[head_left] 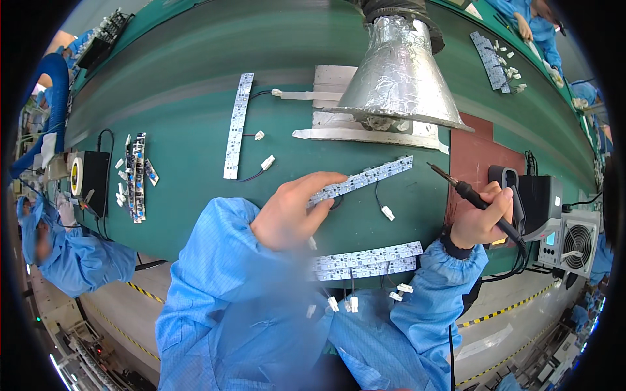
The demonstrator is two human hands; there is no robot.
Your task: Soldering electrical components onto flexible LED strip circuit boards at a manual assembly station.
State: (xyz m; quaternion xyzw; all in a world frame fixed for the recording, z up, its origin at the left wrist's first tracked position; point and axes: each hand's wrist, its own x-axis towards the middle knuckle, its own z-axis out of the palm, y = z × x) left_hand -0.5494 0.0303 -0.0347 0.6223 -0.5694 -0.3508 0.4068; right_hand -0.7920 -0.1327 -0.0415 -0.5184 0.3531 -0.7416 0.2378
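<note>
My left hand [287, 212] grips the left end of a narrow white LED circuit board [381, 173], tilted up toward the right. A short wire with a white connector [387, 213] hangs from it. In my right hand [481, 220] is a soldering iron [471, 194], held like a pen. Its tip points up and left, a little right of the board's far end and apart from it. Nearer to me, more LED boards [368, 260] lie side by side at the table edge, their wired connectors hanging toward me. Another wired board [238, 130] lies farther left.
A foil-wrapped fume hood [401, 75] stands beyond my hands over a pale block. At right are a reddish-brown mat [476, 146], a soldering station [538, 202] and its cable. Other boards [137, 179] and a black box [91, 182] stand left. Co-workers sit at both sides.
</note>
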